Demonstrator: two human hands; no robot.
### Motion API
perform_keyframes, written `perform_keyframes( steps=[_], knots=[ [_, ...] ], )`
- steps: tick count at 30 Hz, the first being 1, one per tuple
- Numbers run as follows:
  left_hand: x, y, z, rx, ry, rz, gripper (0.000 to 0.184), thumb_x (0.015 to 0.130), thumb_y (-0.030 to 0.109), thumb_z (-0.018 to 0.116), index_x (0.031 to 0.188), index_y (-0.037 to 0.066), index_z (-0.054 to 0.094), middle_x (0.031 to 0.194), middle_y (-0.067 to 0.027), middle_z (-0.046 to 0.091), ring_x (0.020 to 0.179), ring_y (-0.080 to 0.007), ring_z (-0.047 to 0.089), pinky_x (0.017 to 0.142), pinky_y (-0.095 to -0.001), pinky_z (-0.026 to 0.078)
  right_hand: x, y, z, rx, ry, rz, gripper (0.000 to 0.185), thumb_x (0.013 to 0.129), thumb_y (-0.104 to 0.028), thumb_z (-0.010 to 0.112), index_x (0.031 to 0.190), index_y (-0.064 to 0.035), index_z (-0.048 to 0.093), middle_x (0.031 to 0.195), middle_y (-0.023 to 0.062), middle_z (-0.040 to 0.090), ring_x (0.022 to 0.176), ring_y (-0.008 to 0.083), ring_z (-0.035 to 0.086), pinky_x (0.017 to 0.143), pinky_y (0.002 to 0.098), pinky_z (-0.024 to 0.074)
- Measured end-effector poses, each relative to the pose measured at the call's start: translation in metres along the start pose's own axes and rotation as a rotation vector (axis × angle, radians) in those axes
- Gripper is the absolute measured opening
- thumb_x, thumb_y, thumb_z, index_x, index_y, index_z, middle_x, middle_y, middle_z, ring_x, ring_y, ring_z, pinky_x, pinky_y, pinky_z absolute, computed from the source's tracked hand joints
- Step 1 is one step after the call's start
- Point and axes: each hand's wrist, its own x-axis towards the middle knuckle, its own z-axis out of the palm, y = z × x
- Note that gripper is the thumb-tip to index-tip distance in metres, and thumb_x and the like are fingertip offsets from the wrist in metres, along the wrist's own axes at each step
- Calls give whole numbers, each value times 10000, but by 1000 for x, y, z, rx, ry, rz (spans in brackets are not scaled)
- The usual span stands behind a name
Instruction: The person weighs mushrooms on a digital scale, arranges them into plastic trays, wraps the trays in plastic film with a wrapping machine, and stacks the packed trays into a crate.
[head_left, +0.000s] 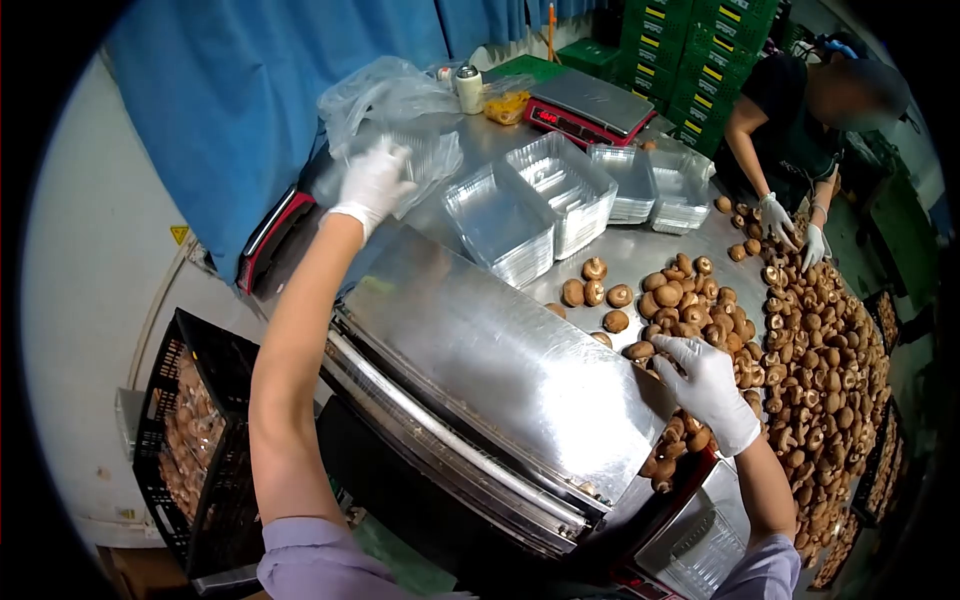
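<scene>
My left hand (374, 186), in a white glove, reaches over a ridged clear plastic tray (425, 158) beside a crumpled clear bag (385, 90). Its thumb stands apart from the fingers, and I see no firm hold on the plastic. Over the near edge of a pile of brown mushrooms (690, 305) is my right hand (708, 392), gloved too. The thumb and forefinger there are spread, with mushrooms close to the tips and below the palm. Between my arms lies a sloping metal plate (500, 345) with a roller (450, 440) along its near side.
Stacked clear trays (500, 225) stand behind the plate, before a red scale (580, 105). A co-worker's gloved hands (795, 235) touch a large mushroom heap (825, 370) at right. A black crate (195, 450) of bagged mushrooms stands at left. Green crates (700, 60) rise behind.
</scene>
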Motion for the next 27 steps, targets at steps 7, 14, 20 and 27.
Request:
perform_keyframes(
  steps=[7,14,20,27],
  knots=[
    [-19,111,30,-285,-447,265,570,742,485,646,1120,59,635,1113,-143,618,1061,-295,574,913,-356,453,8,-9,15,10,-63,-13,219,822,-229,620,976,-84,679,738,144,643,632,292,632,570,371,515],
    [-13,134,52,-21,-530,298,294,771,340,659,912,83,672,907,-109,677,880,-303,645,781,-394,502,64,-29,48,124,-163,-4,278,856,-260,550,1038,-80,659,787,167,656,721,329,642,659,410,520],
    [-2,121,37,-93,-321,314,189,796,240,587,822,69,663,859,-127,670,858,-303,643,760,-406,496,127,-33,115,57,-193,-90,519,854,-220,542,1350,-112,434,771,178,655,689,343,639,645,437,509],
    [18,120,3,160,9,565,128,748,218,617,787,100,647,787,-82,627,791,-246,618,686,-408,423,161,-41,137,-78,-314,16,583,862,-223,498,1421,-175,341,784,196,653,706,349,640,639,452,503]
  ],
)
